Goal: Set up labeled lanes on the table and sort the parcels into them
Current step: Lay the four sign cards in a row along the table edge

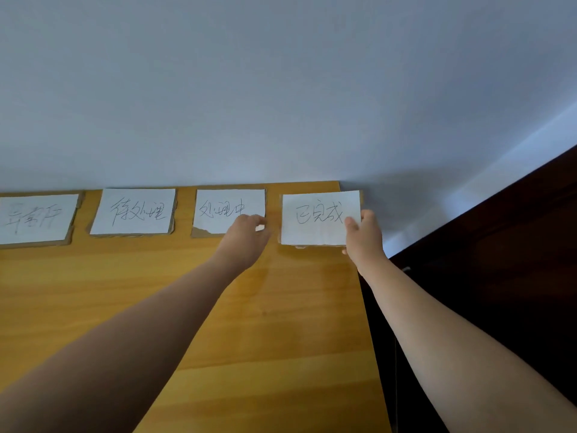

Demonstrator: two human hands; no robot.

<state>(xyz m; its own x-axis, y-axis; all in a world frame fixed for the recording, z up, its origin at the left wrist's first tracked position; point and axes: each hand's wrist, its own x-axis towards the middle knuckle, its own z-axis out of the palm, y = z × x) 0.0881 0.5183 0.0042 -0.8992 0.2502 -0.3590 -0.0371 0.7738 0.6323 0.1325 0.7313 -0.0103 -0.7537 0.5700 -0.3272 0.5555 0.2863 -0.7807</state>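
Several handwritten white label cards on brown cardboard backing lie in a row along the far edge of the wooden table (156, 307), against the wall. My right hand (363, 237) pinches the right edge of the rightmost card (315, 218), thumb on top, at the table's far right corner. My left hand (246, 234) rests with curled fingers on the lower right corner of the third card (226, 207), covering part of it. The second card (134, 210) and the leftmost card (36, 218) lie untouched. No parcels are in view.
A pale wall rises directly behind the cards. The table's right edge runs down from the far corner, with dark furniture (499, 260) beyond it on the right. Bare wood stretches from the cards toward me.
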